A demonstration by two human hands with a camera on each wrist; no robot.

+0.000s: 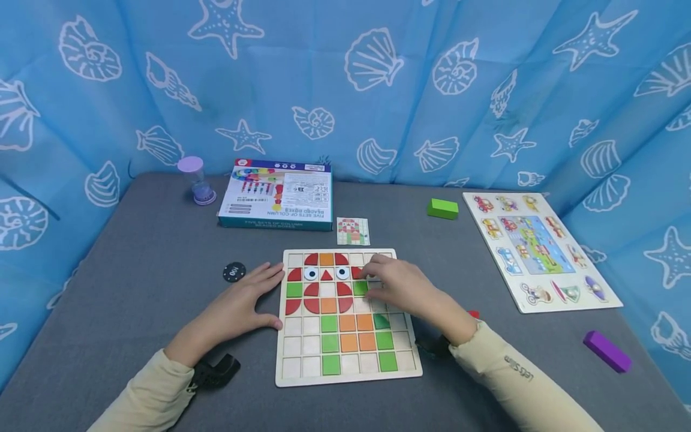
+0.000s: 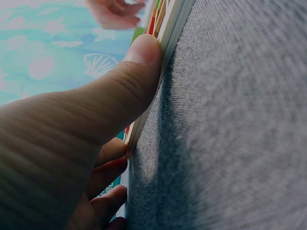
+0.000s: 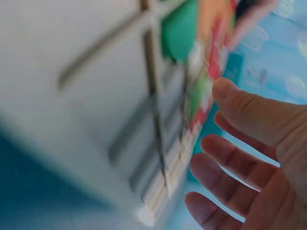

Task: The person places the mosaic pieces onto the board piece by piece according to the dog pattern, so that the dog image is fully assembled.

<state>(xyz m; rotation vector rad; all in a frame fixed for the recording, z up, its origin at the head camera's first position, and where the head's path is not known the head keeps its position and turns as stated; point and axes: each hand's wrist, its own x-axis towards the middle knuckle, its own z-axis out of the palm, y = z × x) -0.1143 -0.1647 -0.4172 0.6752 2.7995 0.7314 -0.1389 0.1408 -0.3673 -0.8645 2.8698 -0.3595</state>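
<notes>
A square wooden grid board [image 1: 279,360] lies on the table with red, orange and green tiles set in its cells. Two round eye pieces, one of them the right eye piece [image 1: 342,272], are near its top. My left hand [image 1: 237,306] rests along the board's left edge, its thumb [image 2: 144,50] touching the rim. Over the upper right cells is my right hand [image 1: 402,285], fingertips beside a red tile [image 1: 356,273] and a green square tile [image 1: 360,288]. The right wrist view shows its thumb [image 3: 240,103] and fingers apart, with nothing visible between them.
Behind the board lie a small pattern card [image 1: 353,231] and a boxed bead set [image 1: 276,198]. An hourglass-like timer [image 1: 198,180], black chip [image 1: 234,272], green block [image 1: 442,208], purple block [image 1: 607,351] and picture puzzle board [image 1: 518,300] surround it. A shell-print curtain [image 1: 388,120] hangs behind.
</notes>
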